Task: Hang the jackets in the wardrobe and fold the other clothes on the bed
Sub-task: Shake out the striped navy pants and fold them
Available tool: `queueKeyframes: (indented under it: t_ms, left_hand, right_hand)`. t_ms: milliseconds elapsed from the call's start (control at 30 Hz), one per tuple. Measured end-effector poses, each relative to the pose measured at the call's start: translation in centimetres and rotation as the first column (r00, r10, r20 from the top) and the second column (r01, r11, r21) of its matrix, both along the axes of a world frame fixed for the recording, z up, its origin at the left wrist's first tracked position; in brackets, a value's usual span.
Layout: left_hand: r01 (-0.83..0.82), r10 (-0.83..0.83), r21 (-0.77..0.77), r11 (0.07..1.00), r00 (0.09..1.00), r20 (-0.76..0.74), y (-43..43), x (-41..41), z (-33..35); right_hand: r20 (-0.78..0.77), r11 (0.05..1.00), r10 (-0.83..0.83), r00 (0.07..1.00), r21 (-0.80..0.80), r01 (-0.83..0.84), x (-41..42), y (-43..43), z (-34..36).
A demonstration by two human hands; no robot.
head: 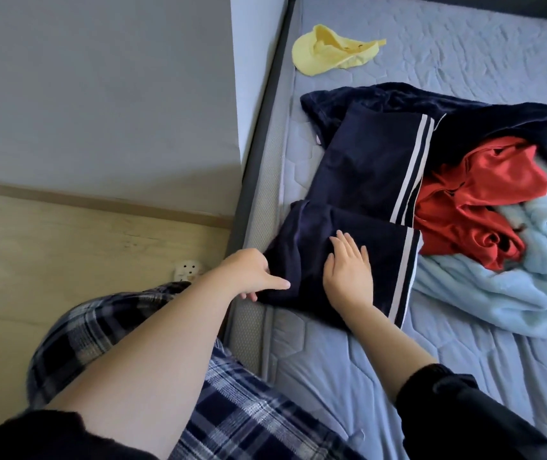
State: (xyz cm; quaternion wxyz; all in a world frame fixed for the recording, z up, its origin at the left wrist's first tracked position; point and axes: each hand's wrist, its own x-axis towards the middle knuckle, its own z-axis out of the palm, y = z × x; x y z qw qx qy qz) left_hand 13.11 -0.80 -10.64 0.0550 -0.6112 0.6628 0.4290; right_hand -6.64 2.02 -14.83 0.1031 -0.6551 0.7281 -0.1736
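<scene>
Quilted blue-grey mattress (464, 44), grey mesh border down its left edge.

- 12 o'clock: yellow cap (331, 49), crown down, close to the border, well apart from the rest.
- Centre: navy track trousers (365, 167) with white side stripes, folded, near end doubled over toward 7 o'clock.
- 2 o'clock: dark navy fleece (498, 117), partly under the trousers.
- 4 o'clock: light blue fleece (531, 293), crumpled, touching the trousers.
- 3 o'clock: red garment (484, 200), bunched on the fleeces.

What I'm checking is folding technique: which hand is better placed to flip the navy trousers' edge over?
Likely left. The left hand is at the navy trousers' edge by the mattress side, fingers under it; the right hand lies flat on top, pinning them.
</scene>
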Motion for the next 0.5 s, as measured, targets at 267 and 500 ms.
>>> queueKeyframes:
  t_ms: [267, 500]
  left_hand:
    - [-0.118, 0.110, -0.032, 0.993, 0.977, -0.184, -0.2, -1.1, 0.1]
    - [-0.467, 0.546, 0.293, 0.834, 0.632, -0.550, -1.0, 1.5, 2.3]
  right_hand:
    - [0.108, 1.000, -0.014, 0.994, 0.002, 0.014, -0.4, -0.4, -0.4]
    - [0.294, 0.993, -0.114, 0.949, 0.068, 0.098, -1.6, -1.4, 0.8]
